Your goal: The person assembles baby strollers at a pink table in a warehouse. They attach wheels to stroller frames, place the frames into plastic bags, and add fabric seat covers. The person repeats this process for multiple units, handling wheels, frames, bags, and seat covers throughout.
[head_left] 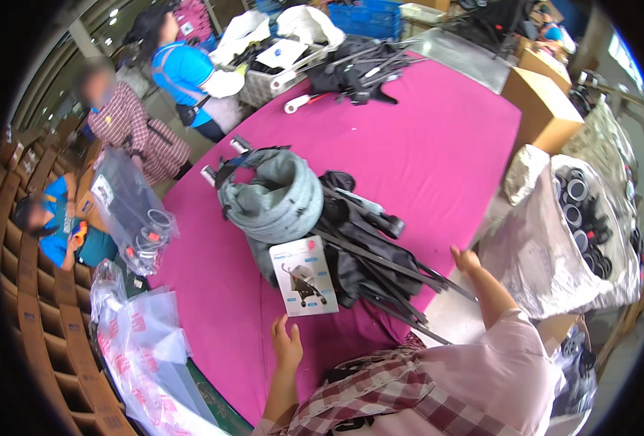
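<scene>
A folded stroller (365, 261) with black fabric and dark tubes lies across the pink-covered table. At its far left end the light blue-grey fabric (271, 196) is bunched into a round roll. On it rests a white printed card (304, 276) picturing a stroller. My left hand (287, 345) is just below the card's lower edge, fingers apart, holding nothing; whether a fingertip touches the card I cannot tell. My right hand (467, 261) is off to the right beyond the tube ends, by the table edge, fingers apart and nothing visible in it.
Clear plastic bags (137, 341) lie along the table's left edge. More black stroller frames (358, 69) are at the far end. On the right stand a large sack of wheels (584, 218) and cardboard boxes (544, 105). Several people work beyond the table's left side.
</scene>
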Demonstrator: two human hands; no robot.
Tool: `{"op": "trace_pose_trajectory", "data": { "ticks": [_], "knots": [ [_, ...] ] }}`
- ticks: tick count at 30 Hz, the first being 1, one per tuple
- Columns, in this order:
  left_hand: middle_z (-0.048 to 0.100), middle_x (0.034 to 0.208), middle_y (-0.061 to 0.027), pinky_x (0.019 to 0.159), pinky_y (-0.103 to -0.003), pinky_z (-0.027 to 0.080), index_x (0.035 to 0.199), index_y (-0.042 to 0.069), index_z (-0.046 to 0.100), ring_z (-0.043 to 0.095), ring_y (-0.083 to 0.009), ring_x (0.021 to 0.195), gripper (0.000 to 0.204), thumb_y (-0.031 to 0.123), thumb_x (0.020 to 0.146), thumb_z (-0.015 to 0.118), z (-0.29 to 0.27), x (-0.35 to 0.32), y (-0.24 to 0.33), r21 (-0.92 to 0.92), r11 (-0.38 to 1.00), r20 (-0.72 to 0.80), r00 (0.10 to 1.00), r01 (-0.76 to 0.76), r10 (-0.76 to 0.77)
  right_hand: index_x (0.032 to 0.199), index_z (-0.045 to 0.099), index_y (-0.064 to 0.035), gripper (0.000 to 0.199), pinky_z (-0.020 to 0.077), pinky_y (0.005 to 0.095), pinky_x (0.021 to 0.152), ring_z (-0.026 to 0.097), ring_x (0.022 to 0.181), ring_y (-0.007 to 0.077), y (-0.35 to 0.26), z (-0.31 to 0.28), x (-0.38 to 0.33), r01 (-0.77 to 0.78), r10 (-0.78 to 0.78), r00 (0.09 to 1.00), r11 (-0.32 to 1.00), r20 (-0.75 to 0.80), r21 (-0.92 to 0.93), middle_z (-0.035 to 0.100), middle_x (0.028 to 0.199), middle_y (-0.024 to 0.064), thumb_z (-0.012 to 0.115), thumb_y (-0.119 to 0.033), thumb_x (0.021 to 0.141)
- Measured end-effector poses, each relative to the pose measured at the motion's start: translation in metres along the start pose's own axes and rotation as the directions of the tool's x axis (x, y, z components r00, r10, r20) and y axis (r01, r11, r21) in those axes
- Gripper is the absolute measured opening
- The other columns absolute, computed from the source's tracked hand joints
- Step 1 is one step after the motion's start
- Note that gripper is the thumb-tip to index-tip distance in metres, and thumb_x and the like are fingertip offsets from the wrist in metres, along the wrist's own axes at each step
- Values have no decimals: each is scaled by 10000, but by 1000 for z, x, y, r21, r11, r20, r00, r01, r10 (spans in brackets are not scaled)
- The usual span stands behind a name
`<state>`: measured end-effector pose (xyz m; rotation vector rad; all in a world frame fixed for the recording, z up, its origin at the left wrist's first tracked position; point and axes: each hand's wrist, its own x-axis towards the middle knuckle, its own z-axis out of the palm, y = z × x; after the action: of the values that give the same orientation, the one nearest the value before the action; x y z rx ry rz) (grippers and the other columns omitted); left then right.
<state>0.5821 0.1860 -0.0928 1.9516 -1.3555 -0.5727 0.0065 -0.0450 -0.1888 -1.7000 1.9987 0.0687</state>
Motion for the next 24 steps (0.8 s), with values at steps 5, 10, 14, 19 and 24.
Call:
{"op": "trace_pose_trajectory", "data": {
  "ticks": [5, 10, 14, 19, 24],
  "knots": [
    [596, 1248, -211, 1039, -457, 439, 1194, 21, 634, 547, -393, 1198, 267, 103, 941, 617, 26, -30, 63, -112, 955, 11, 960, -276, 279, 880, 754, -103, 718, 522, 449, 851, 709, 895, 311, -51, -37, -155, -151, 134, 971, 986, 196, 72, 735, 886, 146, 405, -727, 942],
    [589, 1272, -207, 1032, -455, 448, 1183, 25, 642, 556, -389, 1190, 258, 92, 935, 616, 72, -50, 161, -201, 832, 78, 838, -518, 540, 1253, 661, -25, 743, 514, 435, 986, 655, 1154, 347, -78, -34, -200, -117, 122, 982, 992, 143, -45, 680, 1239, 202, 533, -668, 904],
    [558, 1282, -214, 1020, -453, 461, 1190, 28, 640, 561, -393, 1173, 279, 81, 916, 635, 119, -83, 199, -272, 766, 245, 728, -582, 640, 1266, 604, -45, 518, 520, 454, 967, 661, 1128, 359, -71, -18, -219, -50, 49, 990, 999, 131, 5, 692, 1183, 214, 564, -439, 932],
    [544, 1324, -227, 1040, -461, 453, 1219, 16, 624, 547, -403, 1206, 321, 86, 906, 628, 197, -94, 244, -275, 783, 431, 656, -558, 619, 1115, 682, -9, 441, 534, 477, 913, 687, 1034, 371, -32, -20, -206, 151, -194, 973, 946, 126, 288, 715, 1054, 234, 555, -401, 957],
    [538, 1344, -212, 1090, -517, 375, 1220, 47, 627, 524, -413, 1224, 329, 138, 903, 640, 311, -78, 327, -117, 710, 470, 591, -695, 656, 1226, 648, -18, 429, 523, 470, 931, 668, 1021, 426, 64, -47, -144, 418, -462, 885, 732, -59, 538, 694, 1098, 264, 553, -366, 994]
  ]
}}
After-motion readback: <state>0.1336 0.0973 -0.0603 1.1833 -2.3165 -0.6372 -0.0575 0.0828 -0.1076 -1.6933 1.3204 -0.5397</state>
